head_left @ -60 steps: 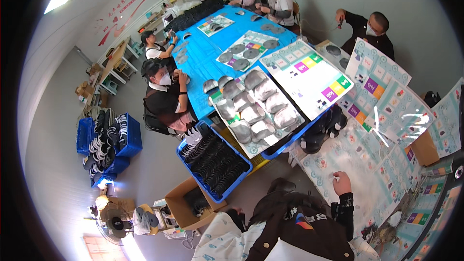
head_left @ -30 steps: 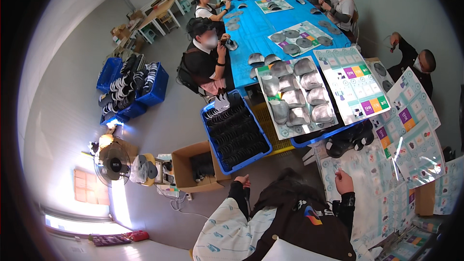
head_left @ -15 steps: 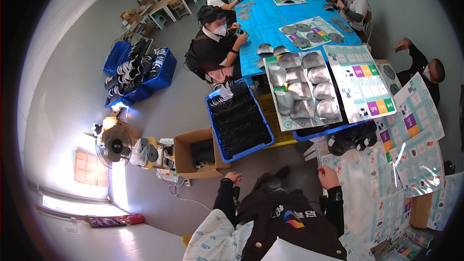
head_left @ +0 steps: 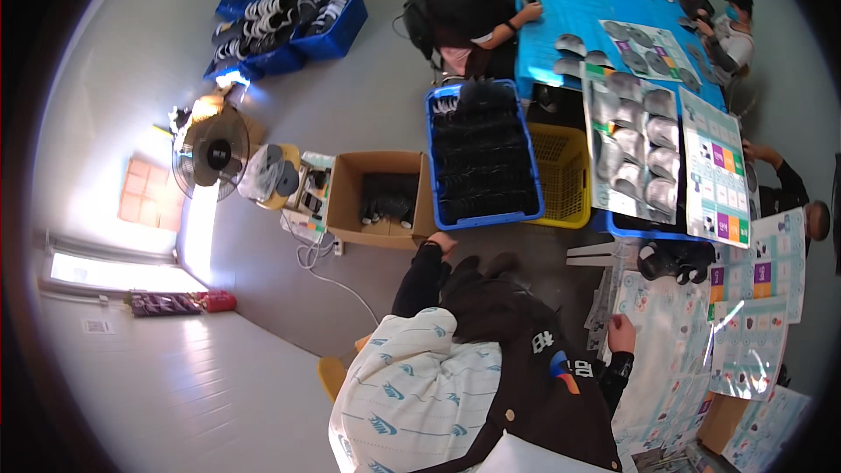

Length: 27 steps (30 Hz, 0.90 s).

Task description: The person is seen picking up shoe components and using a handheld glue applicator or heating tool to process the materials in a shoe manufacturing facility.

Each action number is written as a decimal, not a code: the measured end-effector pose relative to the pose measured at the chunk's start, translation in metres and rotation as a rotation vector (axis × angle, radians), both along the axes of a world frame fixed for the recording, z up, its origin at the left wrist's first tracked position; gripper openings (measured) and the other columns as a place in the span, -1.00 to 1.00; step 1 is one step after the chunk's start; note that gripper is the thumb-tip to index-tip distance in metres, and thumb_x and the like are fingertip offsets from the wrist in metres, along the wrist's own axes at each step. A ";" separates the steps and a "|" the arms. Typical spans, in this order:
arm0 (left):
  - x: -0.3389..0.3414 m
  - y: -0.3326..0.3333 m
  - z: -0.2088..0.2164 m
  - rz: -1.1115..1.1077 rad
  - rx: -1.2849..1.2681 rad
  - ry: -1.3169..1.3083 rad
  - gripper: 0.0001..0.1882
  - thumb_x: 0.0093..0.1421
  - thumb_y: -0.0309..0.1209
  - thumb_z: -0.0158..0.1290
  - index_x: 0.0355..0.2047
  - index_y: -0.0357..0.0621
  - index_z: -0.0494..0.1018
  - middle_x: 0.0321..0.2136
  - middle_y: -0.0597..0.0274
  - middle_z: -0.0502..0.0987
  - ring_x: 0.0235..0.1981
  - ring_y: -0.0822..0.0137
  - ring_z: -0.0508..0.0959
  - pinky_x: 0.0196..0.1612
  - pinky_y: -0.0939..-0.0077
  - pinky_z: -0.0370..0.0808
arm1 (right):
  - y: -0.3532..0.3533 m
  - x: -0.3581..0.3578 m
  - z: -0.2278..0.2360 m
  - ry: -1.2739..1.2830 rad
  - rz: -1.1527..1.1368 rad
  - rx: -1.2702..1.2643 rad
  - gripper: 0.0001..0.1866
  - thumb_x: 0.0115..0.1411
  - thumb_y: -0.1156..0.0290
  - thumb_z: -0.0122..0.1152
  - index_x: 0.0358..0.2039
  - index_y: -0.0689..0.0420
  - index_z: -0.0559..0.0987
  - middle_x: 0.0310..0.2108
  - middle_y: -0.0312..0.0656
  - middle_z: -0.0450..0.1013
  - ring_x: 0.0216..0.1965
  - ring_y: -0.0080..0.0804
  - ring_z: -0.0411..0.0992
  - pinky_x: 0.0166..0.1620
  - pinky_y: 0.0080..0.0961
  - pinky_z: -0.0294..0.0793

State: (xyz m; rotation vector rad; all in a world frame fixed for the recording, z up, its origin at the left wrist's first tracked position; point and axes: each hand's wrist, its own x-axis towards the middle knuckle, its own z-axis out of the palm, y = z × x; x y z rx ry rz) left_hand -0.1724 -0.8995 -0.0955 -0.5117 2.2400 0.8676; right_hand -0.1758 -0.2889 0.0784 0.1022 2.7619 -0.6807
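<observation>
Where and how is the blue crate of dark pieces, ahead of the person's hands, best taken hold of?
Probably by the near rim of the blue crate: that short side faces the person, and the left hand is by its left corner. Come from the person's side; the cardboard box, left, and yellow basket, right, crowd its long sides.

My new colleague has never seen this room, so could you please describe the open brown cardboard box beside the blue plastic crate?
From the table covered in bright blue sheeting, look toward its near left to the blue plastic crate packed with rows of dark pieces. The open brown cardboard box stands immediately left of it. Unlike that crate, it holds a loose, dark heap.
</observation>
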 end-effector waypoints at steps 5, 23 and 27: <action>0.022 -0.063 -0.019 0.131 0.126 0.100 -0.59 0.26 -0.10 0.08 -0.53 -0.17 0.60 -0.68 0.21 0.59 -0.61 0.23 0.60 -0.41 0.35 0.52 | -0.065 0.020 -0.039 -0.120 0.106 0.078 -0.81 0.19 0.36 0.19 -0.24 0.16 0.61 -0.33 -0.01 0.60 -0.24 -0.05 0.59 -0.13 -0.23 0.55; 0.134 -0.166 -0.101 -0.609 0.060 0.036 -0.73 0.13 -0.21 0.04 -0.53 -0.05 0.65 -0.55 0.14 0.65 -0.57 0.23 0.61 -0.53 0.26 0.52 | -0.240 0.006 0.039 -0.089 0.116 0.043 -0.72 0.06 0.30 0.11 -0.24 0.11 0.63 -0.28 0.00 0.59 -0.16 0.04 0.53 -0.08 -0.10 0.51; 0.011 -0.061 -0.087 0.045 0.506 -0.271 -0.71 0.14 -0.20 0.04 -0.51 -0.09 0.63 -0.55 0.12 0.64 -0.57 0.20 0.61 -0.53 0.25 0.53 | -0.253 0.038 0.064 -0.080 0.065 0.140 -0.77 -0.03 0.28 0.18 -0.40 0.07 0.69 -0.36 0.01 0.59 -0.27 -0.04 0.57 -0.15 -0.15 0.56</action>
